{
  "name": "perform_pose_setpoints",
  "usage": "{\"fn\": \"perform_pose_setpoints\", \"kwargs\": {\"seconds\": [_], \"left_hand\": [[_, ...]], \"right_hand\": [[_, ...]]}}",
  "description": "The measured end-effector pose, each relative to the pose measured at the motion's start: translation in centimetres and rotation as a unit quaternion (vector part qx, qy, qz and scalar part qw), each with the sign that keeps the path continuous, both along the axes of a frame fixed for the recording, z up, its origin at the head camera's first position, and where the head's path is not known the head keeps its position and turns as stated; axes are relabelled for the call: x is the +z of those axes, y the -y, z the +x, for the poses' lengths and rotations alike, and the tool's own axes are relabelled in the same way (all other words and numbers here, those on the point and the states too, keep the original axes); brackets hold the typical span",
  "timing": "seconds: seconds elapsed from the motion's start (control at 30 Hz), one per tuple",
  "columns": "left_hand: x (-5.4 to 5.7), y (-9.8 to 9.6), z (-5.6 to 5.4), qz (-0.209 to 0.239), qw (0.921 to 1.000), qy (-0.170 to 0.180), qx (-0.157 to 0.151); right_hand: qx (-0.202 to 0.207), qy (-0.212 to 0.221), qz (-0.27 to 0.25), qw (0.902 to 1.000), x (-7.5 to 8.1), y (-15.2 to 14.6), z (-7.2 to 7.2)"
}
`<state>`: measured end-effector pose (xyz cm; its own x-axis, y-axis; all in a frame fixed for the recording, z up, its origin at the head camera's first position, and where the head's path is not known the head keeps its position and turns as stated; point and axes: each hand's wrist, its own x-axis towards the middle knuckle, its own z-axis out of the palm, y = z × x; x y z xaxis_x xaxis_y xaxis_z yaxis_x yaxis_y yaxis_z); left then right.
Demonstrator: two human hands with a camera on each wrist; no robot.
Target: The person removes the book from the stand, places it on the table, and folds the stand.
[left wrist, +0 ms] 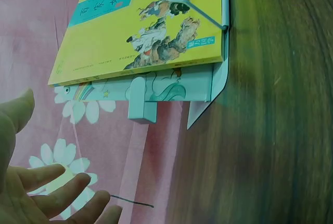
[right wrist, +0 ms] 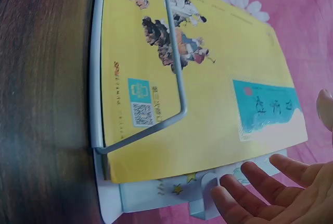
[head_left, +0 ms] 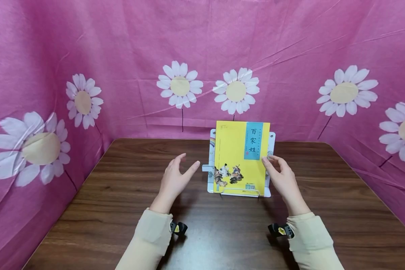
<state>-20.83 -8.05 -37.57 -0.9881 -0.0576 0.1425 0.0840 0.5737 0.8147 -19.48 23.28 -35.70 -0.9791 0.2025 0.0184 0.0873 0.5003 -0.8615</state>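
A yellow book [head_left: 234, 150] with a blue title panel stands upright, leaning on a pale printed book stand [head_left: 211, 185]. Across the bottom of its cover runs the stand's wire holder [right wrist: 178, 73]. My left hand [head_left: 173, 182] hovers left of the stand, fingers spread and holding nothing. Between that hand and the book, a light tab [left wrist: 138, 101] sticks out from the stand's side. My right hand [head_left: 283, 182] is at the book's right edge, its fingers loosely extended beside the stand. In the right wrist view its thumb and fingers stand apart, without a grip on the book.
Under everything lies a dark wood-grain table [head_left: 114, 210]. A pink curtain [head_left: 131, 48] with white daisies hangs behind the table and along its sides. Each wrist wears a black strap device, the left one [head_left: 179, 228] and the right one [head_left: 281, 230], below a cream sleeve.
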Motion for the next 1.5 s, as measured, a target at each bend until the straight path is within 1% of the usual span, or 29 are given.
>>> {"fn": "perform_pose_setpoints", "kwargs": {"seconds": [0.13,0.23,0.33,0.5,0.7,0.97,1.1,1.33,1.5], "left_hand": [[-0.3,-0.5,-0.2,0.027,0.9996,0.004,-0.003],[-0.5,-1.0,-0.3,0.035,0.9993,0.001,-0.009],[-0.7,-1.4,-0.4,0.035,0.9993,0.002,-0.017],[-1.0,-2.1,-0.4,0.036,0.9989,0.010,-0.029],[-1.4,-2.9,-0.5,0.044,0.9980,0.027,-0.036],[-2.0,-3.8,-0.7,0.038,0.9978,0.034,-0.043],[-2.2,-4.3,-0.7,0.038,0.9972,0.040,-0.051],[-2.6,-5.0,-0.9,0.044,0.9959,0.042,-0.067],[-2.6,-5.3,-0.8,0.083,0.9913,0.057,-0.085]], "right_hand": [[-0.004,0.012,-0.015,0.9998,-0.2,-0.3,-0.3],[-0.010,0.010,-0.020,0.9997,-0.3,-0.6,-0.5],[-0.018,0.007,-0.023,0.9996,-0.4,-0.8,-0.6],[-0.021,0.019,-0.019,0.9994,-0.8,-1.1,-0.7],[-0.025,0.030,-0.013,0.9992,-1.4,-1.1,-1.0],[-0.024,0.039,-0.016,0.9988,-1.8,-1.1,-1.1],[-0.019,0.050,-0.005,0.9986,-2.0,-1.0,-1.1],[-0.006,0.071,0.034,0.9968,-2.1,-1.1,-0.9],[0.006,0.089,0.051,0.9948,-2.2,-1.2,-0.7]]}}
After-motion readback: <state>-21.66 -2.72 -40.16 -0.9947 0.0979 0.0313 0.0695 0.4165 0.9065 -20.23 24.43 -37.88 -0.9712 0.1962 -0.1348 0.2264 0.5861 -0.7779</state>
